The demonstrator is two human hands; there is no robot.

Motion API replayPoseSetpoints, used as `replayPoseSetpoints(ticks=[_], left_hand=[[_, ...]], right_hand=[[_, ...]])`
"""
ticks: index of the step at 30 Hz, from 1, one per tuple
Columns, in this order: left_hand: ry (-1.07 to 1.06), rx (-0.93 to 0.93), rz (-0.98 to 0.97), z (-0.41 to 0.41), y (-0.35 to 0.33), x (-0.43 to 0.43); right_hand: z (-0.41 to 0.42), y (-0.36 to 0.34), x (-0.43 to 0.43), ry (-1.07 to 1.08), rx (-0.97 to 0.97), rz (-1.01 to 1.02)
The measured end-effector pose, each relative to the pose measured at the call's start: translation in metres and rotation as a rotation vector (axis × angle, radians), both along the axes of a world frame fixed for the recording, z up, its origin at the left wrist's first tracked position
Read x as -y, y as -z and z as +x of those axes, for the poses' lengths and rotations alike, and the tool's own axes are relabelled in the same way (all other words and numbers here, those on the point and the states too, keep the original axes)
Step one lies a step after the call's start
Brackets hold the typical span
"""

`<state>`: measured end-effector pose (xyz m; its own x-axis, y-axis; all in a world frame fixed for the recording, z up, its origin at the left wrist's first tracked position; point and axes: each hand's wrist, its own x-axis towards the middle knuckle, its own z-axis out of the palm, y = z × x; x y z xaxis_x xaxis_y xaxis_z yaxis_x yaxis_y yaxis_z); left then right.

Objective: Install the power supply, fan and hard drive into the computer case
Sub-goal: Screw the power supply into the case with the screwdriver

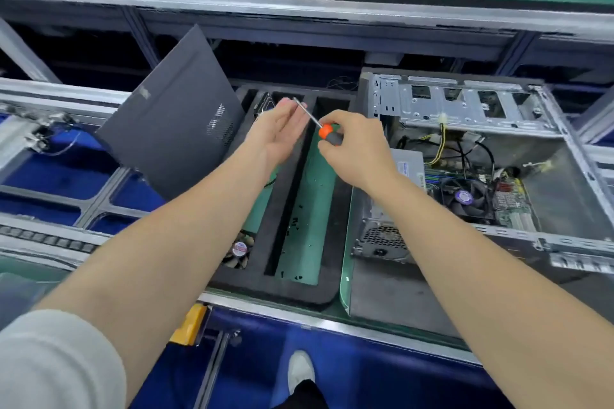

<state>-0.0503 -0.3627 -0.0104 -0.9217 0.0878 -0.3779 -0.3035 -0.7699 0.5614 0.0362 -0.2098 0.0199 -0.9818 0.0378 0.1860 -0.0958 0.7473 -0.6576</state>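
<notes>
The right hand (pixel 355 149) grips the screwdriver (pixel 327 132) by its handle. Its shaft slants across the left hand (pixel 282 129), whose fingers lie straight and released, probably steadying the tip. The fan (pixel 240 249) waits in the foam tray (pixel 299 292). The power supply (pixel 382 239) appears seated in the case (pixel 545 183). A side panel (pixel 172 109) leans left, out of the way.

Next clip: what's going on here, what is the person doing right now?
The right hand grips an orange-and-black-handled screwdriver over a black foam parts tray, and the open left hand lies by its metal shaft. To the right lies an open grey metal computer case with a silver power supply already inside. A small black fan sits in the tray, and a dark grey side panel leans at the left.
</notes>
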Motion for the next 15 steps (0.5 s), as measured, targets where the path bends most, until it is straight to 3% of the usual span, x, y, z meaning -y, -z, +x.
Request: replayPoseSetpoints(ticks=[9, 15], left_hand=[[-0.032, -0.082, 0.041, 0.104, -0.041, -0.061], [-0.019, -0.05, 0.069, 0.166, -0.039, -0.11]], right_hand=[[0.11, -0.028, -0.067, -0.063, -0.14, -0.039], [0.175, -0.024, -0.114, -0.058, -0.107, -0.008]])
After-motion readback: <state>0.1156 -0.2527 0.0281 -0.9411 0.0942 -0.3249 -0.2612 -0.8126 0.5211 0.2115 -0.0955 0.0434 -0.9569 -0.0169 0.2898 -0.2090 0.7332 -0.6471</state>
